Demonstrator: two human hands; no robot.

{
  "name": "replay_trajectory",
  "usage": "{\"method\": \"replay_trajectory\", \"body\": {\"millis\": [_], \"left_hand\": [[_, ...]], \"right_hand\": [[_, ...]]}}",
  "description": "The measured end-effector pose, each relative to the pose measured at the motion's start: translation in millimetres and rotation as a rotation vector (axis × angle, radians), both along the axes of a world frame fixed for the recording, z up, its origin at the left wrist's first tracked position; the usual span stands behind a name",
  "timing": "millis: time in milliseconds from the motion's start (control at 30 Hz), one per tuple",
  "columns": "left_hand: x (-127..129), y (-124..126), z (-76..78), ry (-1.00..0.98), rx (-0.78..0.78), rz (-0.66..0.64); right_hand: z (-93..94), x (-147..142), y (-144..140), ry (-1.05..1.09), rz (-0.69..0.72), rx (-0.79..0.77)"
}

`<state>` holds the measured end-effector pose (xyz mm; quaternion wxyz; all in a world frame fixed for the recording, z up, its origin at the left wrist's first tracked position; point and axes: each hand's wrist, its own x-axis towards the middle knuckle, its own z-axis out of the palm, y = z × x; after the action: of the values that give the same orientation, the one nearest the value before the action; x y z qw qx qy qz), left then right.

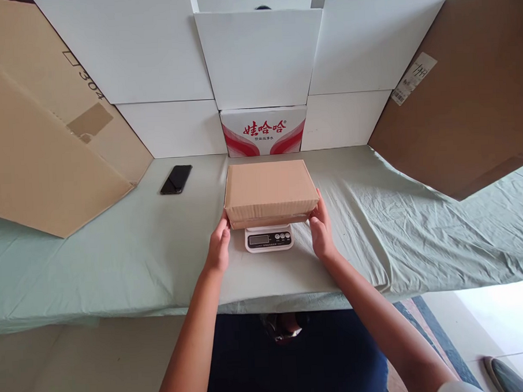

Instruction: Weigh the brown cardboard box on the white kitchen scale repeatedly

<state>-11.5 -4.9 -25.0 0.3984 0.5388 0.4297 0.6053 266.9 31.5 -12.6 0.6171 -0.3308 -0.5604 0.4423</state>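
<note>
A closed brown cardboard box (270,184) is at the middle of the cloth-covered table, over a small white kitchen scale (269,247). Only the scale's front shows, with a grey display and several round buttons; the box hides the rest. Whether the box rests fully on the scale I cannot tell. My left hand (219,244) grips the box's near left corner, thumb toward me and fingers partly hidden behind the side. At the near right corner, my right hand (322,228) holds the opposite side in the same way.
A black phone (176,179) lies on the pale green cloth (129,248) to the left. Behind stands a white carton with red markings (264,132) among white panels (259,57). Large cardboard sheets stand at left (34,142) and right (469,106).
</note>
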Motion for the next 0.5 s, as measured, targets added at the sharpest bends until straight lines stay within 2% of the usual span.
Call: {"method": "replay_trajectory", "body": {"millis": [200,333,400,500], "left_hand": [[5.9,-3.1,4.1,0.054,-0.002,0.003],[11.5,1.4,18.2,0.021,0.051,0.004],[12.6,17.3,29.5,-0.016,0.082,0.007],[12.5,60.0,46.5,-0.048,0.113,0.020]], "right_hand": [[11.0,-9.1,-2.1,-0.078,-0.020,0.032],[24.8,-10.8,7.0,-0.073,-0.059,0.073],[35.9,-11.4,20.3,-0.060,-0.067,0.116],[49.5,-15.9,53.4,-0.053,-0.069,0.184]]}}
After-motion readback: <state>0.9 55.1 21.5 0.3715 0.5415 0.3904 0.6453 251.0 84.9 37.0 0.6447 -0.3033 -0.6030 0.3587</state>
